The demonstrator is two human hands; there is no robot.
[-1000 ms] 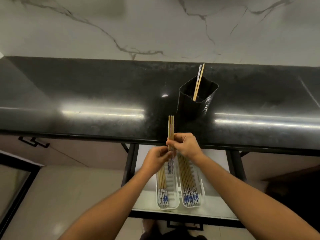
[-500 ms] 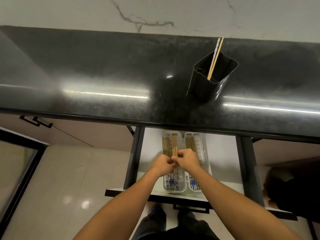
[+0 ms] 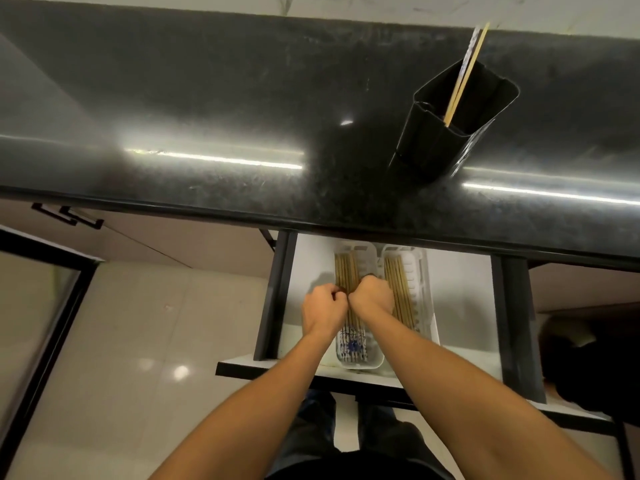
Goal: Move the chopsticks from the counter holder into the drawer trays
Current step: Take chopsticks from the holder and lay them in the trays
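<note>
A: Where are the chopsticks (image 3: 346, 271)?
B: In the drawer's (image 3: 460, 289) left tray (image 3: 360, 365); left hand (image 3: 323, 308) and right hand (image 3: 372, 296), touching, curl round them.
A: Any writing?
B: Blue marks (image 3: 353, 344) on the ends, unreadable.

A single wide-angle camera, worn on the head, looks steeply down and forward from just before the table (image 3: 207, 98), close above the open drawer (image 3: 460, 289) under its front edge, with the wall (image 3: 381, 5) a thin strip along the top and the floor (image 3: 138, 323) at lower left.
</note>
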